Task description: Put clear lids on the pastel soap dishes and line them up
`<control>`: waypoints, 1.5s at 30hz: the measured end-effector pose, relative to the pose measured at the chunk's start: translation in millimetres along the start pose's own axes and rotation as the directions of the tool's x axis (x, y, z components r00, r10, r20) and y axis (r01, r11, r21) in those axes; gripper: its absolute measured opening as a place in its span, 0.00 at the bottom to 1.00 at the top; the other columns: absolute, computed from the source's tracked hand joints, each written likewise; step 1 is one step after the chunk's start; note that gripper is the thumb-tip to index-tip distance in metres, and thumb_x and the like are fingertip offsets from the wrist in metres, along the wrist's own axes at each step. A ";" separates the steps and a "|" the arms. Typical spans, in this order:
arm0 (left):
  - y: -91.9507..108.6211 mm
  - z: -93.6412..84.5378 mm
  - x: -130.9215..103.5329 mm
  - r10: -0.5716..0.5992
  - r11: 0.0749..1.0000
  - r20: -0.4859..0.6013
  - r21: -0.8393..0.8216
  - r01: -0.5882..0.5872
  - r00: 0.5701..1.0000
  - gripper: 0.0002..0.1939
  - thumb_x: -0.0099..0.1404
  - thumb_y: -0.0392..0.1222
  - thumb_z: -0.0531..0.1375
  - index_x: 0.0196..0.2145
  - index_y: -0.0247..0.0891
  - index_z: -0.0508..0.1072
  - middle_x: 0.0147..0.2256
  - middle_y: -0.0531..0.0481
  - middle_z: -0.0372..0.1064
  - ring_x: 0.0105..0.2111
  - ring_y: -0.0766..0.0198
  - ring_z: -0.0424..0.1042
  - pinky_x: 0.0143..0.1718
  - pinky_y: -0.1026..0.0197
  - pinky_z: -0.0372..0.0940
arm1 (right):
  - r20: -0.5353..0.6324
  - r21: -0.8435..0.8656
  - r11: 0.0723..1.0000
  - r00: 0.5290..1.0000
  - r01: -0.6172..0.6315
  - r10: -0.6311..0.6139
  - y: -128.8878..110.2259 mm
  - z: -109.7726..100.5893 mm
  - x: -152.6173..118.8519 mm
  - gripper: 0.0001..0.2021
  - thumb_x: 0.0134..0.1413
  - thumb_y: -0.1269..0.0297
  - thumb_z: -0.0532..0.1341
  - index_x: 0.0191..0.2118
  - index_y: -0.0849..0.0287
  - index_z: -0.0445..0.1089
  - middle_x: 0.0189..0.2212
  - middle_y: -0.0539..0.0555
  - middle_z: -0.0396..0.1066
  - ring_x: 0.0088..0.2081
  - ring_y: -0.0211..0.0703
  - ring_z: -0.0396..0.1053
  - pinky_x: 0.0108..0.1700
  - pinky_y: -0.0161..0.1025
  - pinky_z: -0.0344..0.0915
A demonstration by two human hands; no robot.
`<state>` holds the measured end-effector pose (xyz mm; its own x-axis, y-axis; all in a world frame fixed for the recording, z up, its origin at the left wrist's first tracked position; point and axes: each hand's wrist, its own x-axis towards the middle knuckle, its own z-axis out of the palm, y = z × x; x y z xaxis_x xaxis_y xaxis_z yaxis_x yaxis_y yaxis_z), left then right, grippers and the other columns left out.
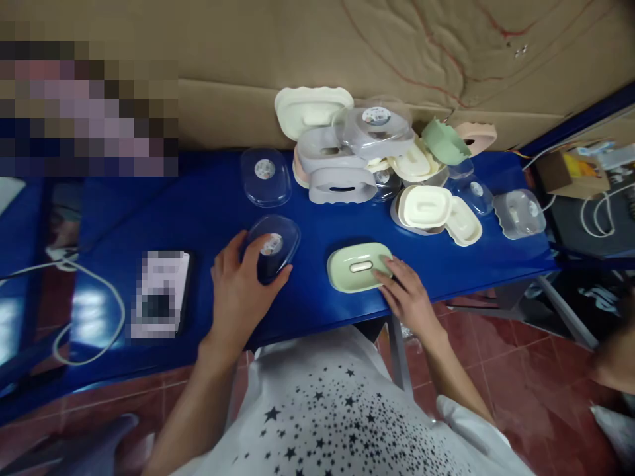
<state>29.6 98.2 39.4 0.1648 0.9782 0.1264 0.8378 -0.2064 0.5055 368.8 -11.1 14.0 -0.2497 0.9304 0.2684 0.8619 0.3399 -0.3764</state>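
While the green dish [344, 270] is seen uncovered on the blue table [307, 309], the clear lid [284, 237] lies apart, to its left: seemingly little done, much left.
The lid is partly covered by the left hand [241, 284], fingers spread wide; whether it is gripped cannot be told. The dish's right end is touched by the right hand [409, 295], its hold unclear. Behind the dish, space is crowded by a loose pile of boxes [354, 177].
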 end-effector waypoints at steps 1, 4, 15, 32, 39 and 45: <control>-0.7 -6.4 -2.4 0.024 0.999 -0.035 -0.043 -0.025 0.999 0.30 0.71 0.52 0.68 0.67 0.47 0.69 0.70 0.35 0.62 0.70 0.33 0.63 0.68 0.27 0.62 | 0.017 -0.008 1.000 0.999 0.030 -0.029 -7.7 6.4 5.5 0.35 0.72 0.74 0.61 0.78 0.43 0.56 0.74 0.57 0.63 0.75 0.58 0.61 0.73 0.65 0.67; 2.4 -25.4 -10.1 0.188 0.968 -0.023 -0.163 -0.190 0.982 0.32 0.71 0.49 0.69 0.68 0.49 0.66 0.72 0.37 0.58 0.72 0.40 0.62 0.69 0.34 0.65 | 0.085 0.012 0.993 0.989 0.118 -0.119 -28.6 22.0 21.4 0.36 0.74 0.73 0.59 0.80 0.43 0.51 0.76 0.58 0.60 0.77 0.57 0.57 0.75 0.65 0.64; 9.1 -7.1 -25.9 0.479 0.878 0.223 -0.150 -0.455 0.849 0.30 0.73 0.39 0.63 0.69 0.50 0.65 0.75 0.38 0.54 0.75 0.38 0.56 0.72 0.29 0.60 | 0.122 0.205 0.976 0.988 0.071 -0.097 -43.6 30.6 44.9 0.41 0.75 0.57 0.62 0.82 0.41 0.38 0.82 0.56 0.37 0.80 0.59 0.49 0.74 0.62 0.66; -20.7 4.6 -51.4 0.433 0.883 0.053 -0.227 -0.412 0.900 0.36 0.74 0.45 0.68 0.73 0.54 0.58 0.74 0.39 0.55 0.73 0.43 0.62 0.69 0.36 0.69 | 0.077 0.300 0.930 0.966 0.215 -0.248 -49.5 40.0 53.3 0.31 0.75 0.65 0.62 0.77 0.45 0.56 0.78 0.56 0.54 0.77 0.55 0.57 0.74 0.58 0.68; -13.5 9.0 -42.2 0.456 0.865 0.057 -0.266 -0.427 0.888 0.36 0.73 0.46 0.68 0.72 0.58 0.59 0.74 0.42 0.56 0.74 0.42 0.61 0.70 0.34 0.67 | 0.064 0.303 0.941 0.982 0.151 -0.178 -46.1 39.7 43.3 0.36 0.74 0.67 0.63 0.79 0.42 0.49 0.78 0.58 0.52 0.78 0.57 0.56 0.73 0.61 0.70; -17.2 14.2 -41.3 0.424 0.865 0.093 -0.336 -0.372 0.901 0.34 0.73 0.46 0.68 0.71 0.61 0.61 0.75 0.45 0.52 0.74 0.43 0.59 0.71 0.34 0.66 | 0.075 0.275 0.953 0.985 0.130 -0.156 -45.6 44.9 45.6 0.35 0.72 0.62 0.66 0.75 0.42 0.52 0.75 0.60 0.57 0.77 0.58 0.57 0.72 0.61 0.71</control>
<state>15.8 61.7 13.3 0.5521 0.7959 0.2486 0.4887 -0.5504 0.6770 298.3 22.1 3.6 -0.4136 0.8736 0.2564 0.6673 0.4825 -0.5674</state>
